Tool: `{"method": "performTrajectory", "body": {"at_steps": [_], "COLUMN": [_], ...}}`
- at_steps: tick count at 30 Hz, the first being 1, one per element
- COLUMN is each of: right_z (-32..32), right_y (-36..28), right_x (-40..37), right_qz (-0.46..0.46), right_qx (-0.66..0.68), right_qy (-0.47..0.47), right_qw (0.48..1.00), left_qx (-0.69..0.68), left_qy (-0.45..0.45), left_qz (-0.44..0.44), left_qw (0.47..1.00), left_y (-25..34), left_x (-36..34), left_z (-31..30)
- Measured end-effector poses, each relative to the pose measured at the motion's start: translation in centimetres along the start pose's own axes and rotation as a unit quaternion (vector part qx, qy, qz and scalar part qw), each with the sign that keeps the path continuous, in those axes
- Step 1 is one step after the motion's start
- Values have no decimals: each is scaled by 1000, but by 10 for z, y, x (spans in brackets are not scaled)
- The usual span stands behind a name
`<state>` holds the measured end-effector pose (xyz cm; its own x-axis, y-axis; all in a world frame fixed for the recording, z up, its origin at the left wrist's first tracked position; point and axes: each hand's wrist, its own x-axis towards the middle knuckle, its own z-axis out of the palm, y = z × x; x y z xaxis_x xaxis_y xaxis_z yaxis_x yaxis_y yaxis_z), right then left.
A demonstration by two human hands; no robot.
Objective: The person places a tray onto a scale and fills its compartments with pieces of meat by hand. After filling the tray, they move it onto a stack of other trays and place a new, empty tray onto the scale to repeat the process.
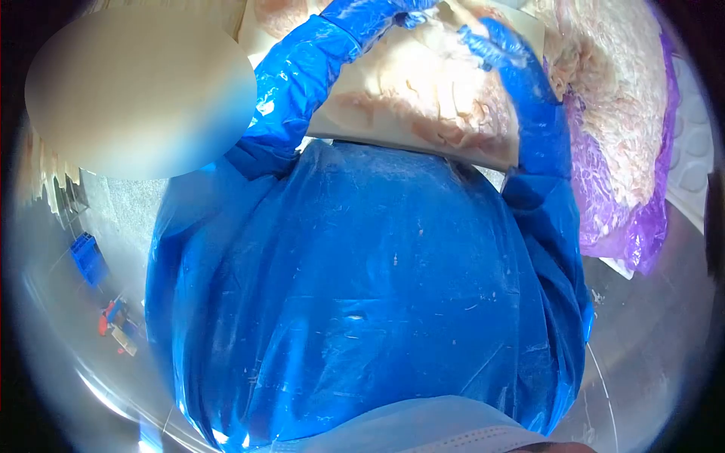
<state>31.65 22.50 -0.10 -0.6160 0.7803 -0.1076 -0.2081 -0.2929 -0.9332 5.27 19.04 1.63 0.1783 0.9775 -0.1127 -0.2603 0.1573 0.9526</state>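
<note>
Both hands wear blue gloves smeared with pale residue. At the top edge, my left hand (pixel 402 10) is partly cut off by the frame, and its grip is unclear. My right hand (pixel 495 47) is closed, its fingers curled over something too small to make out. A pale strip (pixel 455 16) lies between the hands, near the right fingertips. Below them, pale, pinkish fatty material (pixel 445 87) lies on a whitish board (pixel 362 127).
More pale fatty material (pixel 615 90) lies in purple plastic wrap (pixel 653 226) at right, beside a white dimpled surface (pixel 689 128). A blue apron (pixel 385 272) fills the middle. A blue object (pixel 89 259) and small red item (pixel 106 321) are lower left. A blurred oval hides the upper left.
</note>
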Motion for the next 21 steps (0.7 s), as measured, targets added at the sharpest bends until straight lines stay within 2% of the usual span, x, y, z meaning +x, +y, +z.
{"method": "performTrajectory", "body": {"at_steps": [1, 3, 5, 7, 8, 10, 11, 12, 13, 14, 15, 16, 17, 18, 19, 20, 21], "right_z": [-2, 10, 23, 33, 37, 37, 25, 1, -15, -22, -28, -29, -31, -30, -29, -27, -29], "right_y": [-6, -25, -45, -70, -81, -97, -94, -87, -79, -67, -55, -50, -50, -56, -61, -63, -46], "right_x": [9, 10, 11, 9, 8, 12, 26, 52, 74, 89, 100, 105, 109, 115, 121, 124, 118], "right_qz": [-2, 5, 8, 15, 21, 38, 39, 66, 90, 90, 97, 102, 101, -74, -242, -385, -164], "right_qx": [45, 60, 41, 5, -16, -43, -44, 0, 45, 47, 98, 149, 149, -114, -365, -580, -406], "right_qy": [-7, -13, -25, -38, -41, -52, -53, -193, -327, -326, -293, -259, -257, -252, -221, -170, -41], "right_qw": [999, 998, 999, 999, 999, 997, 997, 979, 940, 940, 946, 949, 949, 958, 871, 698, 898], "left_qx": [-34, -12, 10, -25, -26, 24, 153, 152, -11, -173, -238, -238, -267, -295, -270, -271, -114], "left_qy": [4, 25, 47, 3, 5, -9, -49, -49, -27, -4, -19, -21, -10, 2, -23, -23, -16], "left_qz": [16, 2, -9, -43, -44, -35, 19, 19, 30, 40, 31, 29, -41, -110, -89, -88, -3], "left_qw": [999, 1000, 999, 999, 999, 999, 987, 987, 999, 984, 971, 971, 963, 949, 959, 958, 993], "left_y": [1, 2, -2, -15, -3, 34, 28, 23, 19, 11, -2, -16, -31, -39, -39, -38, -34], "left_x": [-1, 2, 6, 8, 2, -24, -32, -39, -45, -50, -50, -56, -64, -71, -81, -77, -71], "left_z": [1, 0, -8, -26, -18, 11, 10, 16, 24, 28, 26, 27, 29, 32, 37, 38, 42]}}
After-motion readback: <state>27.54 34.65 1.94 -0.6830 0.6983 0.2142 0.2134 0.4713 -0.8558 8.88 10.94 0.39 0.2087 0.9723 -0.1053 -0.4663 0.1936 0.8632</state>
